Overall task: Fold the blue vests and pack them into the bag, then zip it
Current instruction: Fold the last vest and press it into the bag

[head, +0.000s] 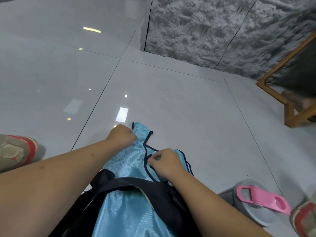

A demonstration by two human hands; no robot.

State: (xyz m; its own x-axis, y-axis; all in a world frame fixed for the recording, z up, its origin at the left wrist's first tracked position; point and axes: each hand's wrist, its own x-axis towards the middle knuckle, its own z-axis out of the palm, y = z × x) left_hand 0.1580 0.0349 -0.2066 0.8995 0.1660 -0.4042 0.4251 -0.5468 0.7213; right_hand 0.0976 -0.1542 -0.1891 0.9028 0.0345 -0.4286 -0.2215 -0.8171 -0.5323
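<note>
A light blue vest point(126, 158) with dark navy trim lies stretched over the white tiled floor, its lower part running across a black bag point(164, 190) near the bottom of the view. My left hand point(122, 135) is closed on the vest's far shoulder strap. My right hand point(165, 162) pinches the trimmed edge at the other shoulder. More blue fabric point(123, 214) shows in the bag's open mouth, under a black strap point(126, 183) that crosses it.
A grey bottle with a pink lid point(261, 200) lies on the floor at the lower right. Red and grey shoes sit at the left point(18, 149) and bottom right point(306, 219). A wooden frame point(289, 106) and a rough grey wall point(205, 31) stand at the right and back.
</note>
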